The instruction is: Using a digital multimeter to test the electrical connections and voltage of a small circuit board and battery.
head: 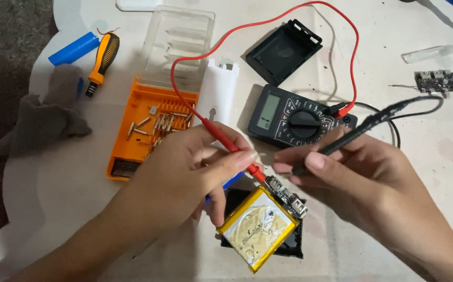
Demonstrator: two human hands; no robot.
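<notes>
With the left hand [184, 172] pinching the red probe [231, 149] and the right hand [362, 177] gripping the black probe [341, 141], both tips are best held steady on the small circuit board [287, 196] above the yellow battery pack [257, 227].

Bare left hand [184, 172] and right hand [362, 177], sleeveless forearms, short nails.

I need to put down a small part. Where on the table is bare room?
Bare white tabletop lies right of the black multimeter, below the small green circuit board. Another patch lies below the grey cloth, left of the orange bit case. Between both hands is crowded.
</notes>
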